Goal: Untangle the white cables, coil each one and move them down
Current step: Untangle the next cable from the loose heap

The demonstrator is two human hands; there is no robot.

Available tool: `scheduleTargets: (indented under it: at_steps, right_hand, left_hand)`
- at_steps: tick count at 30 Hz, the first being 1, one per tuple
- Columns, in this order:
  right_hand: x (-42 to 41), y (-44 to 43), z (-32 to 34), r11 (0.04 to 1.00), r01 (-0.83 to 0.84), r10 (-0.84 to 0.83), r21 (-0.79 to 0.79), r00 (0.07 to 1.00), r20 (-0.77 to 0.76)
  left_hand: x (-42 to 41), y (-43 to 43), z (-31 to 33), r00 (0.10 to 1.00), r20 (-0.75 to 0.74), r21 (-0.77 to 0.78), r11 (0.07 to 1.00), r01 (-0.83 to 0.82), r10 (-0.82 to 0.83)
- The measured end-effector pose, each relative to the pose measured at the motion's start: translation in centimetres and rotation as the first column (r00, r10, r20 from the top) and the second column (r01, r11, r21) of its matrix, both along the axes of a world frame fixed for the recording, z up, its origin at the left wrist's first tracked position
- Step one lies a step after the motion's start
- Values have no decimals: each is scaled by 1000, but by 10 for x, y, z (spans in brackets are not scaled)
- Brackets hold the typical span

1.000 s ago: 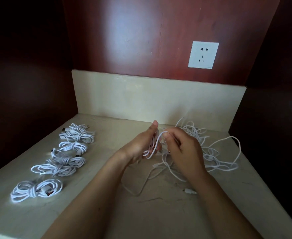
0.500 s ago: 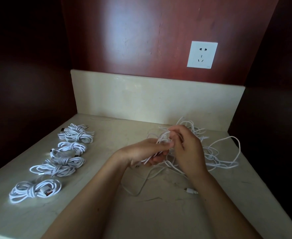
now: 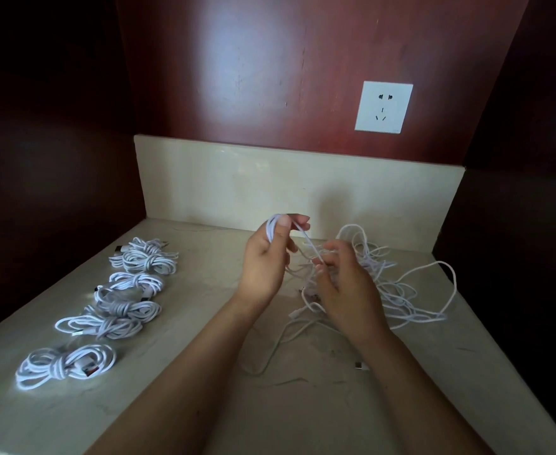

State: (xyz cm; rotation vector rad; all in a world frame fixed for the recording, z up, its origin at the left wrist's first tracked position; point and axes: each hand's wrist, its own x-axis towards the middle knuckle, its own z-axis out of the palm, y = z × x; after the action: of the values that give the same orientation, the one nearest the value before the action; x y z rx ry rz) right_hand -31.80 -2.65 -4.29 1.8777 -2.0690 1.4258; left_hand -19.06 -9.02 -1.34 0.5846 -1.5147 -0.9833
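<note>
Where left fingers pinch, white cable loops

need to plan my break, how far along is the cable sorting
Done: a row of coiled bundles lies on the counter's left. In hand: the left hand holds a few loops of one cable, the right hand pinches its strand. Left: the loose tangle behind the right hand, plus finishing this coil.

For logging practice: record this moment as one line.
left hand: grips cable | right hand: pinches same cable | tangle: uncoiled | coiled bundles: row at left
</note>
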Motion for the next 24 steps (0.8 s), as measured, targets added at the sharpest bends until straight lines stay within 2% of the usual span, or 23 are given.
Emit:
scheduleTargets:
  at_steps: [7,11,15,16,18,20,24]
  right_hand:
    - [1,-5,-5,995,-13,42,94,950,-311]
    - [-1,-11,-5,997,21,9,71,919,-395]
    - [-19,-13,-3,991,133,-118,17,921,-372]
    - [-26,-11,-2,982,182,-154,52,928,-340]
    - [-37,-6,-1,965,241,-204,100,936,-287]
    - [-35,-3,1,977,204,-175,67,937,-303]
    - [-4,1,10,995,-83,64,-61,961,-270]
  left_hand:
    - [-1,4,9,945,-279,123,970,212,-171]
    - [0,5,14,895,-389,202,928,312,-216]
    - [7,5,30,709,-640,296,756,584,-296]
    - [9,4,32,670,-680,288,733,617,-297]
    - [14,-1,34,660,-698,287,736,613,-277]
    - [14,-4,31,691,-683,323,749,578,-237]
    - [13,-6,27,706,-680,354,755,551,-196]
